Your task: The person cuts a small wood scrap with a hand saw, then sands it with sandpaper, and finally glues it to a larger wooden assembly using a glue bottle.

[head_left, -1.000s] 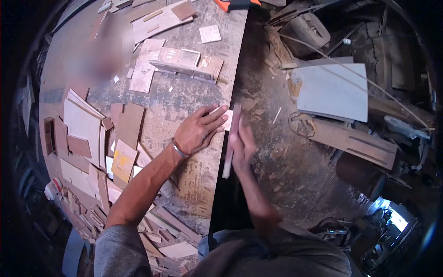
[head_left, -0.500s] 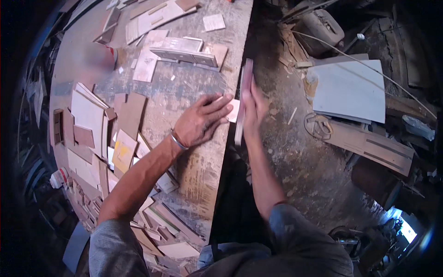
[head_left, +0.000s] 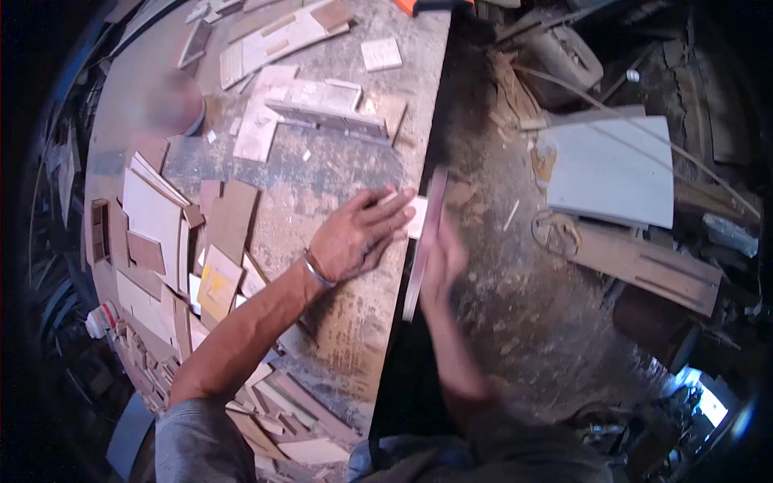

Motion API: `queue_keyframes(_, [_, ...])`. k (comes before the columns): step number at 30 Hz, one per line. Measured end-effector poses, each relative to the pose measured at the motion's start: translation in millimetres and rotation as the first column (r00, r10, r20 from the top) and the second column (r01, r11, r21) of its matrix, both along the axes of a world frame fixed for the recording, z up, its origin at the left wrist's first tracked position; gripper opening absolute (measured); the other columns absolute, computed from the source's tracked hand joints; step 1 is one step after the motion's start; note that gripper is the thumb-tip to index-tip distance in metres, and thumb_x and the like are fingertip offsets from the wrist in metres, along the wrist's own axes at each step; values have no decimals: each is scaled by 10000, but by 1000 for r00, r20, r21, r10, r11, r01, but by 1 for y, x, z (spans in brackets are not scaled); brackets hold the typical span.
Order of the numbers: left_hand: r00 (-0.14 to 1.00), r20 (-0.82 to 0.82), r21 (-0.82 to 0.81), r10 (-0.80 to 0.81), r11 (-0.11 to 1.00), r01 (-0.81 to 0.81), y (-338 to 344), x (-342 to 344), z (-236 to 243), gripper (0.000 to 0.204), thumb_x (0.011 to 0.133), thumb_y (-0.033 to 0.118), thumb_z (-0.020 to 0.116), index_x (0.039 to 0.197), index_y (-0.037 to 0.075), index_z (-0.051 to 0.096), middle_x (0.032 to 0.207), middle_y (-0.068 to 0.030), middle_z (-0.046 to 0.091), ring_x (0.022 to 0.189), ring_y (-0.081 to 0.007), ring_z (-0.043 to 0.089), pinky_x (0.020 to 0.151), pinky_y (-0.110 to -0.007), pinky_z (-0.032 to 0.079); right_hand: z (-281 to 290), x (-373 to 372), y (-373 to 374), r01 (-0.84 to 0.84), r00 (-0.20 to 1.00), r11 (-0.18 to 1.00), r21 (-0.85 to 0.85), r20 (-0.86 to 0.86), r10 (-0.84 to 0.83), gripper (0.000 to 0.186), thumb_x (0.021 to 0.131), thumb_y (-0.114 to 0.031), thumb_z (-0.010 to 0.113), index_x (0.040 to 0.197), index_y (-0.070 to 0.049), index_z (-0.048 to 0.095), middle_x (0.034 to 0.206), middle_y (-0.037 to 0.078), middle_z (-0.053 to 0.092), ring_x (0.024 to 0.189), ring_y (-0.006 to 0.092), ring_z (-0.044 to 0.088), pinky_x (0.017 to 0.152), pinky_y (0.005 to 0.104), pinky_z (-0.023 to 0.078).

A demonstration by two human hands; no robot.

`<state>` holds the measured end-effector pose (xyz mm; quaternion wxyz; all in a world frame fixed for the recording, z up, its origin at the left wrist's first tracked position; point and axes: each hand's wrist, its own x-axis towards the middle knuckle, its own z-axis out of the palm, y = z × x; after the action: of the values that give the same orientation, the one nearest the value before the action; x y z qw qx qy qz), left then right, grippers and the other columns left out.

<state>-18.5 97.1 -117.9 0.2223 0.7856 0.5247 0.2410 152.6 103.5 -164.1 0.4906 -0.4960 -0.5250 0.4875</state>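
At the right edge of the workbench (head_left: 354, 322), my left hand (head_left: 354, 237) presses its fingers over a small pale wood piece (head_left: 419, 217). Part of that piece juts past the edge; the rest is under my fingers. My right hand (head_left: 441, 258), smeared by motion, grips a long narrow board with a reddish face (head_left: 425, 233). It is on edge, slightly tilted, against or very close to the jutting end of the wood piece. Its kind is not plain, though it resembles a sanding board. The fingers on its far side are partly hidden.
Wood offcuts (head_left: 229, 213) crowd the bench's left side. Farther up stand a small wooden assembly (head_left: 330, 117) and a blurred round container (head_left: 193, 117). An orange-and-black tool (head_left: 427, 6) lies at the top edge. A pale panel (head_left: 612, 169) and a plank (head_left: 636, 258) lie right, above the floor.
My right hand has drawn the reddish board toward me along the bench edge. The left hand stays on the wood piece. The view has shifted slightly, bringing more of the orange-and-black tool into sight.
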Motion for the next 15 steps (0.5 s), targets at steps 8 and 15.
queue_keyframes(8, [999, -43, 48, -3, 999, 5, -17, 9, 1, 385, 866, 116, 668, 1238, 17, 640, 1408, -119, 558, 1230, -328, 547, 1037, -397, 462, 0, 11, -8, -18, 1000, 986, -163, -17, 16, 420, 1003, -106, 486, 1402, 17, 523, 1213, 123, 621, 1088, 170, 579, 946, 302, 438])
queue_keyframes(15, [1000, 28, 20, -12, 1000, 11, -7, 4, 1, 349, 885, 110, 655, 1228, 44, 649, 1426, -106, 542, 1234, -358, 524, 1047, -415, 451, 22, 6, 121, -60, 995, 996, -60, 73, 64, 528, 966, -196, 560, 1404, 85, 476, 1449, 148, 523, 1301, 200, 505, 1096, 302, 358])
